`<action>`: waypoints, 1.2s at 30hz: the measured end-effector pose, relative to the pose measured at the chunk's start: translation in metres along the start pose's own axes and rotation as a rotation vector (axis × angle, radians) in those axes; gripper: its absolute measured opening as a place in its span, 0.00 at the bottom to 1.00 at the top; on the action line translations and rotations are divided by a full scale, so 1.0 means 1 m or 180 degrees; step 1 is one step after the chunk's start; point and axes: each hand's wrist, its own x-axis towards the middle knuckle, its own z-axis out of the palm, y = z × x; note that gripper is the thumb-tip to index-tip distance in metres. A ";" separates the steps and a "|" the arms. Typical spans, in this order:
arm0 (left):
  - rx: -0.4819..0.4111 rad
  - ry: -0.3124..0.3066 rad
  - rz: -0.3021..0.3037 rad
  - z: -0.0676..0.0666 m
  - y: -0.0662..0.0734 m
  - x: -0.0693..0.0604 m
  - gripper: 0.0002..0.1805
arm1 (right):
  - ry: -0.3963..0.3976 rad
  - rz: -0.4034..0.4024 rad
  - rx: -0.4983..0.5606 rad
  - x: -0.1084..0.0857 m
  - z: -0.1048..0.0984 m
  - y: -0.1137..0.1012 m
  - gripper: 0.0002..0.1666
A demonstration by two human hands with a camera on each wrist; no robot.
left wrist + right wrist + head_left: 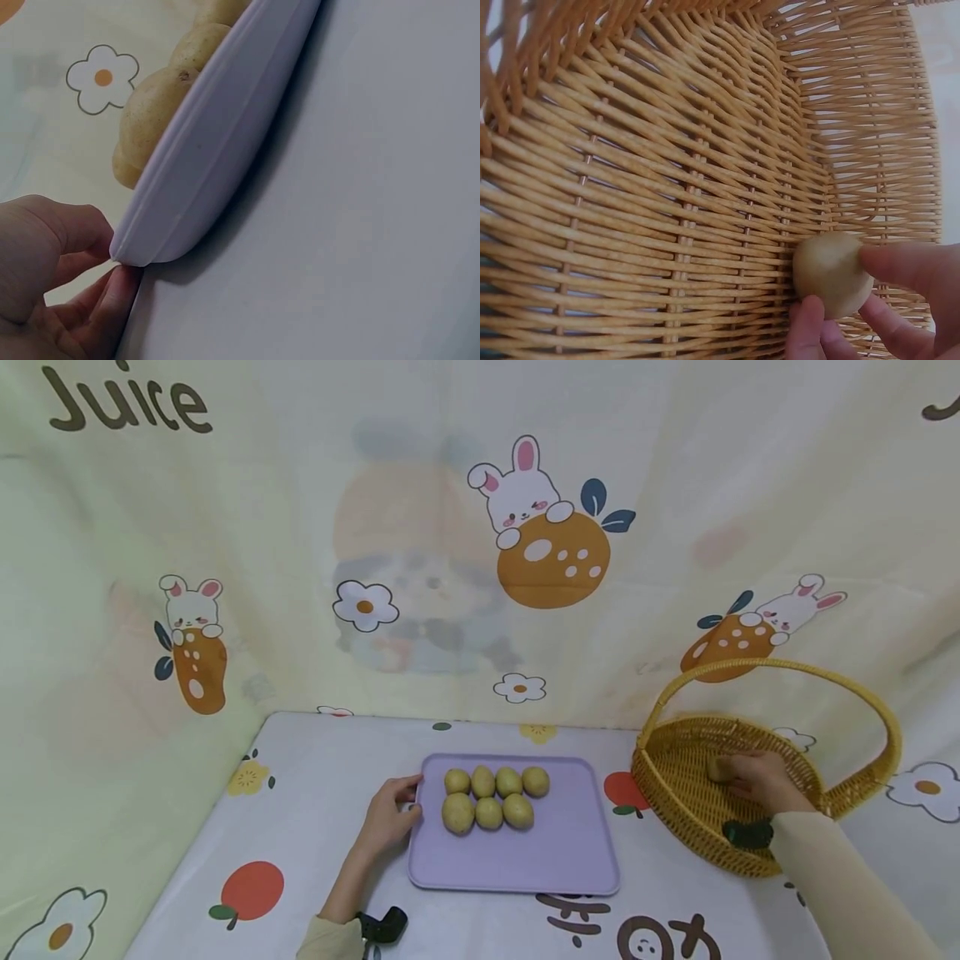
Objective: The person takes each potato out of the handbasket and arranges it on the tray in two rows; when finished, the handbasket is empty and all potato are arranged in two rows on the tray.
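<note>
A lilac tray (570, 852) lies on the table with several potatoes (489, 814) in two rows, toward its left and back. My left hand (390, 814) grips the tray's left rim; in the left wrist view its thumb and fingers pinch the edge near a corner. Inside a wicker basket (678, 772) at the right, my right hand (761, 779) holds one potato (829, 274). Thumb and fingertips are round that potato, close to the woven bottom and side wall. No other potato shows in the part of the basket in view.
The basket's tall arched handle (780, 663) rises above the right hand. A patterned cloth (247, 827) covers the table. Behind the tray hangs a curtain (435, 635) printed with rabbits and flowers.
</note>
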 end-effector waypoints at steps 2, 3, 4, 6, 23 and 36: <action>-0.0001 -0.0003 0.0013 0.001 0.000 0.000 0.28 | -0.0015 -0.0004 -0.0043 0.000 -0.002 0.000 0.37; 0.0001 -0.0002 0.0014 0.001 0.000 0.000 0.28 | -0.0034 -0.0005 -0.0087 -0.001 -0.002 0.001 0.37; 0.0012 0.0002 0.0019 0.001 -0.001 0.000 0.28 | -0.0062 -0.0008 -0.0114 -0.001 -0.003 0.001 0.38; 0.0018 0.0008 0.0012 0.001 -0.001 0.000 0.28 | -0.0101 -0.0018 -0.0177 -0.003 -0.003 0.000 0.38; 0.0065 -0.0024 -0.0100 0.002 0.000 -0.002 0.28 | -0.0633 -0.0573 -0.0105 -0.052 0.013 -0.032 0.41; 0.0050 -0.0059 -0.0141 0.002 0.003 -0.001 0.28 | -0.0703 -0.0704 -0.0111 -0.073 0.020 -0.044 0.37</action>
